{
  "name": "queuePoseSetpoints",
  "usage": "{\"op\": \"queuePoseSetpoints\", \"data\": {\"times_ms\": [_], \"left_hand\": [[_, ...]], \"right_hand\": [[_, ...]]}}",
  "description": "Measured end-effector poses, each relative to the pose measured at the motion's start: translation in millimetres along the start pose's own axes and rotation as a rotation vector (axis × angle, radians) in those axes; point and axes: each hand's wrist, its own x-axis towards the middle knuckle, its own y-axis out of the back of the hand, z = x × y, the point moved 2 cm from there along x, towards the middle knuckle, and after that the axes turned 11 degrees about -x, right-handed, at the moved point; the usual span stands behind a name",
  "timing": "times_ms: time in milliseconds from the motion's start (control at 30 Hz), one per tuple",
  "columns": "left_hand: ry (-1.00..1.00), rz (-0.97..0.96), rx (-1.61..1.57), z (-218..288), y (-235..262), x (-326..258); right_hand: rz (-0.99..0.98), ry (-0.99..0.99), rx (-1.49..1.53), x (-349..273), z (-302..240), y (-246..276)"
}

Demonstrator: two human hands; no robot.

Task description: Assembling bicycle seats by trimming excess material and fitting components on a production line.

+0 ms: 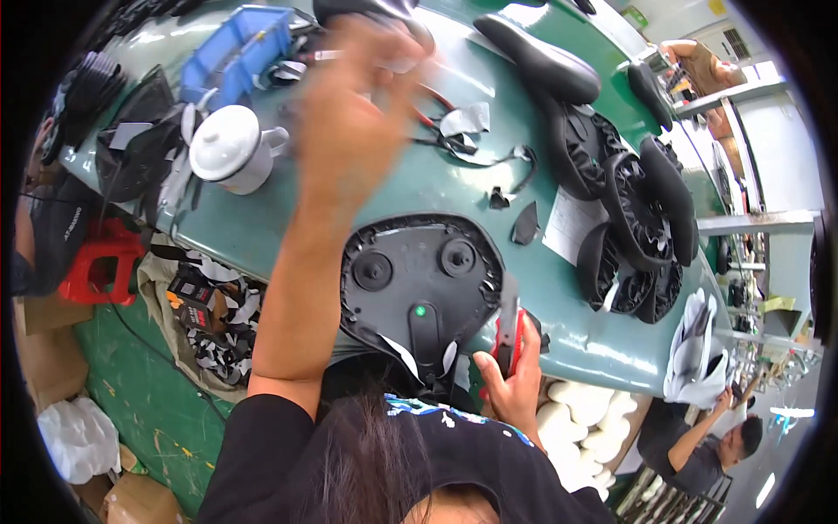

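A black bicycle saddle (397,301) lies upside down at the table's near edge. Its cover is folded over the rim, and the base shows two round bosses and a green dot. My right hand (515,384), beside the saddle's right edge, is closed around a red utility knife (509,336) with its grey blade pointing up. My left hand (358,113) is raised beyond the saddle, over the table's far part. Motion smears its fingers, so I cannot make out whether they hold anything. Black and white scraps (467,127) lie to its right.
A white lidded enamel mug (231,148) and a blue bin (236,57) stand at left. Several black saddles and covers (642,210) are piled at right. A sack of scraps (218,323) and a red stool (100,262) stand below left. A co-worker (703,445) is at right.
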Motion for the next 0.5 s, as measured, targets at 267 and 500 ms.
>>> {"op": "queuePoseSetpoints", "data": {"times_ms": [267, 500], "left_hand": [[0.509, -0.411, 0.107, -90.1, 8.9, -33.7], [-0.045, -0.254, 0.191, -118.5, -60.7, -42.4]], "right_hand": [[0.337, 0.234, 0.282, 102.5, -35.8, 23.7], [0.474, 0.427, 0.425, 360.4, -122.2, 115.1]]}}
